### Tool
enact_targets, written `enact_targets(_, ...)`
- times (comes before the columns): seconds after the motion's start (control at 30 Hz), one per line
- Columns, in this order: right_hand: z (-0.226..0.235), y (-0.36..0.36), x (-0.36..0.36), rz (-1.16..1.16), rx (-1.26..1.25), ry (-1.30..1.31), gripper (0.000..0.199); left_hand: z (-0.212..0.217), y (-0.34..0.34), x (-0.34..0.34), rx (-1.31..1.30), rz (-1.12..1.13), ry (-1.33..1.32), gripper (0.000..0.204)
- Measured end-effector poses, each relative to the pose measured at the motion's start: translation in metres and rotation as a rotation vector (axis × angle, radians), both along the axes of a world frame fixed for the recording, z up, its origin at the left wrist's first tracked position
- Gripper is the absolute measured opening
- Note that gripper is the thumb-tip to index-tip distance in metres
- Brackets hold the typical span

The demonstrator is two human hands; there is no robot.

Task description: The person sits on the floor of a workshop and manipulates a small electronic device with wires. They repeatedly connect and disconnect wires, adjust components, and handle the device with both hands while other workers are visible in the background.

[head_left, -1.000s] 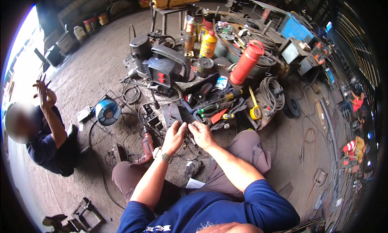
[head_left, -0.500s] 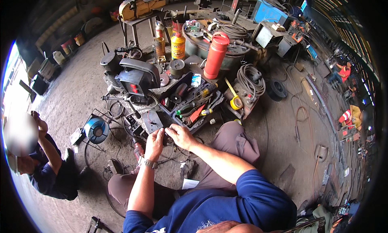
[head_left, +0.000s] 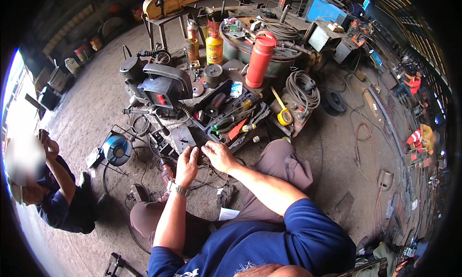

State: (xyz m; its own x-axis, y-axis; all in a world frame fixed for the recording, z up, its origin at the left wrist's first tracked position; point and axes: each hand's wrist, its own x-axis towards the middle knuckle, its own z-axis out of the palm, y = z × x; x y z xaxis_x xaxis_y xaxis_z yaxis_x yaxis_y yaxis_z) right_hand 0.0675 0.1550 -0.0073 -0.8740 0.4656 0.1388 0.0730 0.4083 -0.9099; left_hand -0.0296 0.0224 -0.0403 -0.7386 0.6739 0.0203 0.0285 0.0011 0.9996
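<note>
My left hand (head_left: 186,165) is raised just in front of a flat grey metal plate (head_left: 183,135) with small holes and a thin wire on it. Its fingers are closed together, and whatever they hold is too small to name. Close beside it, my right hand (head_left: 219,157) has fingers and thumb drawn together in a pinch, its contents hidden too. A narrow dark gap separates the fingertips. Beyond the right hand lies an open black toolbox (head_left: 215,96) with pliers, screwdrivers and a red-handled tool (head_left: 237,129).
Near the toolbox stand a red flask (head_left: 261,60), a yellow bottle (head_left: 214,49), a yellow tape measure (head_left: 284,117) and a coiled cable (head_left: 302,90). A black machine (head_left: 162,87) stands left of the toolbox. A blue wire spool (head_left: 117,149) and a crouching person (head_left: 60,195) are farther left.
My hands, touching at the fingertips before, have come slightly apart. The whole view has shifted a little.
</note>
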Motion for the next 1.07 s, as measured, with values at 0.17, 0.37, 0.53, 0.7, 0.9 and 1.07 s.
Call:
enact_targets(0.17, -0.005, 0.0, -0.001, -0.018, 0.024, 0.029, 0.029, 0.009, 0.0, -0.003, -0.047, -0.046, -0.072, 0.024)
enact_targets(0.37, -0.012, 0.002, -0.004, -0.043, 0.02, -0.052, 0.03, 0.029, 0.001, 0.006, -0.052, -0.041, 0.064, 0.017)
enact_targets(0.53, -0.012, -0.004, -0.005, 0.041, -0.03, 0.002, 0.033, 0.014, -0.003, -0.006, -0.131, -0.032, -0.049, 0.032)
enact_targets(0.7, -0.024, 0.0, -0.007, -0.01, -0.015, -0.075, 0.03, 0.016, 0.004, 0.003, 0.098, -0.017, -0.09, 0.021)
enact_targets(0.9, -0.039, 0.002, -0.01, -0.049, -0.018, 0.004, 0.033, 0.023, 0.002, -0.003, -0.009, -0.07, -0.025, 0.018)
enact_targets(1.07, -0.019, 0.0, -0.006, 0.072, -0.085, -0.193, 0.04, 0.02, -0.004, -0.01, -0.067, -0.073, -0.111, 0.019)
